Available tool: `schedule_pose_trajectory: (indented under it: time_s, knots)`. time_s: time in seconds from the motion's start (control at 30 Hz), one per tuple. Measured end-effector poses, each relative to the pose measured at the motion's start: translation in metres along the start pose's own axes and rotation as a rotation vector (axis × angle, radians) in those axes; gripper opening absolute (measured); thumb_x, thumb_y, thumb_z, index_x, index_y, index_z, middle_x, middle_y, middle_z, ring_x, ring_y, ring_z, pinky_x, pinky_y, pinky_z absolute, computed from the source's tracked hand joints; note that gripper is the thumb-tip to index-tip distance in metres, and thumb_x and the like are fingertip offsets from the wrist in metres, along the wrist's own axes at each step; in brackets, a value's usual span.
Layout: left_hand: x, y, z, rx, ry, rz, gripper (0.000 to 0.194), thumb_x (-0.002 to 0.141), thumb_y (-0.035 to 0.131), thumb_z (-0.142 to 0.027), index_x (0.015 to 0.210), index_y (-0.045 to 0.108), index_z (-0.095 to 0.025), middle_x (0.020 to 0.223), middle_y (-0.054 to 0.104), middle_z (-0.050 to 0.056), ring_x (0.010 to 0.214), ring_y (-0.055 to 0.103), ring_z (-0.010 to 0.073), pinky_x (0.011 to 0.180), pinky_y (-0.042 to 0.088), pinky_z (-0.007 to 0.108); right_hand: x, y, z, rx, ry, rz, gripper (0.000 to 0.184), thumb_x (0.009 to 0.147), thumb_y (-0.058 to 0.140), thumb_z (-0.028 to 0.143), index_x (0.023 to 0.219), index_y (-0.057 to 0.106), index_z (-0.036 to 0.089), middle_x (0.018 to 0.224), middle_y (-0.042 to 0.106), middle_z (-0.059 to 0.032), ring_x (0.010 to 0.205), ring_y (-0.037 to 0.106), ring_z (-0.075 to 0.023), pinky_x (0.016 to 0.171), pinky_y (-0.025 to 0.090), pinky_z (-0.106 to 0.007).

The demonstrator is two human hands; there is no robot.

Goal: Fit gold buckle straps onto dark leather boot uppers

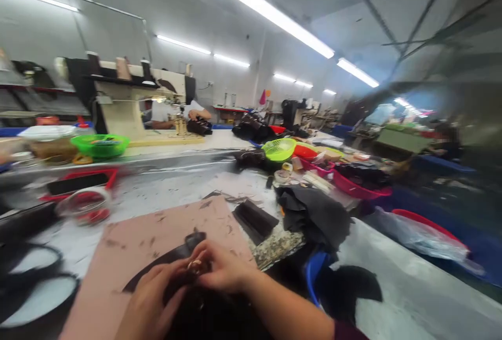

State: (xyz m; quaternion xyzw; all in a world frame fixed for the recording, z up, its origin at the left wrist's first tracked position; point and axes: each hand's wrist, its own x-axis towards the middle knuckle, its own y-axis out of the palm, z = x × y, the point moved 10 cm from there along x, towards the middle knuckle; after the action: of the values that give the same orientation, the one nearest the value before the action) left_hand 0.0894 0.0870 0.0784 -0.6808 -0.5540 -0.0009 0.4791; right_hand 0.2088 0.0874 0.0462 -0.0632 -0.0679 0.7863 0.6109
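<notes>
A dark, leather-like piece (176,256) is held between both hands over a pink board (129,246). Its narrow upper end lies on the board, and the lower part fades into blurred black at the bottom edge. My left hand (157,295) is closed on its near left side, thumb below. From the right, my right hand (221,269) pinches the same piece, fingers bent close to the left fingertips. A small gold-coloured metal fitting (195,265) shows between the hands; whether it belongs to the piece I cannot tell. The fingertips are partly hidden.
Black pieces with rounded openings (35,277) lie left. A red tray (112,175) holds a dark flat object, beside a clear round container (86,204). Black sheets (314,214) and a blue-rimmed container (311,277) stand right. Beyond are a sewing machine (125,117) and a person's hand (194,114).
</notes>
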Motion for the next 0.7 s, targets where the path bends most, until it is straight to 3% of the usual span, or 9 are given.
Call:
schedule_pose_trajectory:
  time_s: [0.07, 0.13, 0.2, 0.27, 0.33, 0.47, 0.6, 0.7]
  knots:
    - [-0.003, -0.001, -0.003, -0.029, -0.096, 0.044, 0.018, 0.067, 0.058, -0.025, 0.085, 0.061, -0.024, 0.080, 0.067, 0.001, 0.075, 0.062, 0.0201, 0.069, 0.051, 0.032, -0.011, -0.011, 0.016, -0.150, -0.191, -0.160, 0.025, 0.062, 0.063, 0.011, 0.082, 0.052, 0.021, 0.098, 0.052, -0.0022, 0.090, 0.051, -0.0160, 0.081, 0.040, -0.032]
    - [-0.003, 0.004, -0.005, -0.027, -0.170, 0.071, 0.013, 0.068, 0.058, -0.021, 0.081, 0.060, -0.022, 0.079, 0.065, 0.002, 0.075, 0.060, 0.0194, 0.069, 0.050, 0.033, -0.021, -0.016, 0.023, -0.290, -0.266, -0.267, 0.017, 0.062, 0.063, 0.013, 0.075, 0.054, 0.020, 0.108, 0.048, -0.0066, 0.104, 0.045, -0.0218, 0.091, 0.033, -0.037]
    - [-0.004, 0.008, -0.008, -0.015, -0.196, 0.090, 0.012, 0.068, 0.058, -0.015, 0.079, 0.059, -0.020, 0.079, 0.064, 0.002, 0.077, 0.058, 0.0189, 0.070, 0.048, 0.033, -0.029, -0.016, 0.025, -0.375, -0.261, -0.301, 0.010, 0.063, 0.060, 0.013, 0.069, 0.055, 0.020, 0.096, 0.050, -0.0067, 0.096, 0.047, -0.0220, 0.086, 0.036, -0.038]
    - [-0.006, 0.011, -0.013, -0.004, -0.188, 0.126, 0.015, 0.068, 0.057, -0.010, 0.080, 0.058, -0.019, 0.081, 0.062, 0.002, 0.079, 0.056, 0.0185, 0.073, 0.046, 0.033, -0.032, -0.014, 0.022, -0.374, -0.206, -0.283, 0.008, 0.064, 0.057, 0.014, 0.063, 0.052, 0.020, 0.078, 0.049, -0.0034, 0.075, 0.049, -0.0181, 0.070, 0.041, -0.033]
    - [-0.010, 0.011, -0.019, 0.023, -0.151, 0.162, 0.019, 0.068, 0.059, -0.010, 0.084, 0.058, -0.019, 0.085, 0.060, 0.003, 0.084, 0.054, 0.0192, 0.077, 0.044, 0.034, -0.033, -0.012, 0.016, -0.262, -0.122, -0.239, 0.013, 0.064, 0.056, 0.018, 0.057, 0.045, 0.021, 0.067, 0.048, -0.0006, 0.062, 0.046, -0.0151, 0.059, 0.040, -0.029]
    - [-0.015, 0.007, -0.024, 0.141, -0.123, 0.216, 0.011, 0.071, 0.061, -0.018, 0.081, 0.057, -0.019, 0.088, 0.057, 0.004, 0.084, 0.050, 0.0204, 0.075, 0.041, 0.034, -0.031, -0.010, -0.002, 0.086, 0.016, -0.164, 0.023, 0.060, 0.062, 0.027, 0.056, 0.040, 0.020, 0.063, 0.051, 0.0015, 0.061, 0.049, -0.0140, 0.059, 0.042, -0.028]
    - [-0.018, 0.014, -0.021, 0.142, -0.219, 0.352, 0.006, 0.076, 0.052, -0.013, 0.072, 0.052, -0.018, 0.077, 0.055, 0.002, 0.075, 0.048, 0.0179, 0.066, 0.039, 0.029, -0.028, -0.006, -0.022, 0.292, 0.079, -0.115, 0.031, 0.055, 0.072, 0.036, 0.073, 0.052, 0.021, 0.068, 0.052, 0.0023, 0.064, 0.052, -0.0141, 0.061, 0.046, -0.030]
    - [-0.019, 0.017, -0.013, 0.091, -0.349, 0.400, 0.007, 0.077, 0.051, -0.015, 0.071, 0.051, -0.018, 0.073, 0.053, 0.001, 0.073, 0.049, 0.0173, 0.065, 0.038, 0.028, -0.027, -0.002, -0.030, 0.352, 0.109, -0.104, 0.035, 0.055, 0.073, 0.045, 0.070, 0.053, 0.020, 0.073, 0.054, 0.0002, 0.065, 0.054, -0.0142, 0.063, 0.047, -0.031]
